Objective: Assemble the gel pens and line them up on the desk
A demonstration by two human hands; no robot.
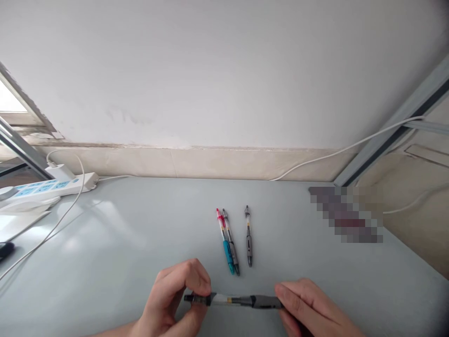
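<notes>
A left hand and right hand pinch opposite ends of a slim, clear-plastic pen with a matte gray grip; beyond them, three pens lie on the smooth surface.

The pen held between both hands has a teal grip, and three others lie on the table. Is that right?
Teal is wrong: the head view shows the held pen with a grey grip. The rest stands.

Pens ahead (three), cable left, room between
</notes>
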